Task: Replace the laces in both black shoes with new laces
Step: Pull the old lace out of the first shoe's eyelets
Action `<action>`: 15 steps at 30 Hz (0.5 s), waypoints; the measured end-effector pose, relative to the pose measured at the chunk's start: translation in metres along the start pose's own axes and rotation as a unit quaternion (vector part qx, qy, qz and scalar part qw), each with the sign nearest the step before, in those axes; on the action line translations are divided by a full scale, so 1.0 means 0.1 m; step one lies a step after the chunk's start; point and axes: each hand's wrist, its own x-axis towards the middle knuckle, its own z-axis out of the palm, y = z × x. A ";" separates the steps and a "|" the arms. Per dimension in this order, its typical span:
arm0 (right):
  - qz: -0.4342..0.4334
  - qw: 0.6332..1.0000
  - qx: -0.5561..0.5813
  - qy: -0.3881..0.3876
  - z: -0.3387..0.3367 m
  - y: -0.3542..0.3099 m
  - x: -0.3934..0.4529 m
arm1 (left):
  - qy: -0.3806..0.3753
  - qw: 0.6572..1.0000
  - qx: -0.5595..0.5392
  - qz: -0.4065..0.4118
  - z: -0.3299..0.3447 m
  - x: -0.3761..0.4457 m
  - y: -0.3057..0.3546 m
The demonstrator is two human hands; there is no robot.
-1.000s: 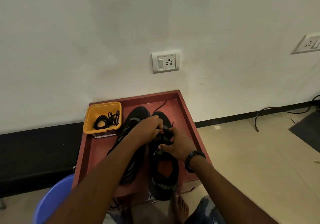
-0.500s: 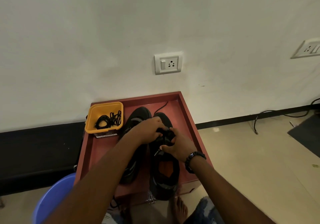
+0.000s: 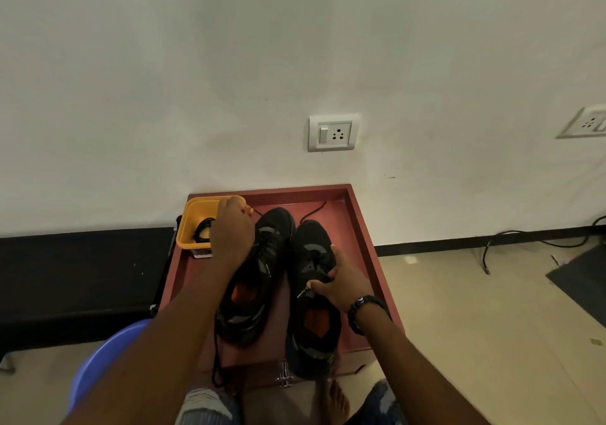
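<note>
Head view: right hand (image 3: 344,282) grips right shoe (image 3: 313,296).

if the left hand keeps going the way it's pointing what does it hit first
Probably the far rim of the yellow basket: the left hand points away over it. Beyond lies the tray's back wall. Depth is unclear.

Two black shoes (image 3: 259,280) lie side by side, toes toward the wall. Black laces (image 3: 205,229) sit coiled in a yellow bin (image 3: 193,218).
</note>
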 end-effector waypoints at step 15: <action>-0.005 1.000 0.003 -0.010 0.02 0.09 0.09 | -0.345 0.860 0.169 0.337 0.59 -0.26 0.46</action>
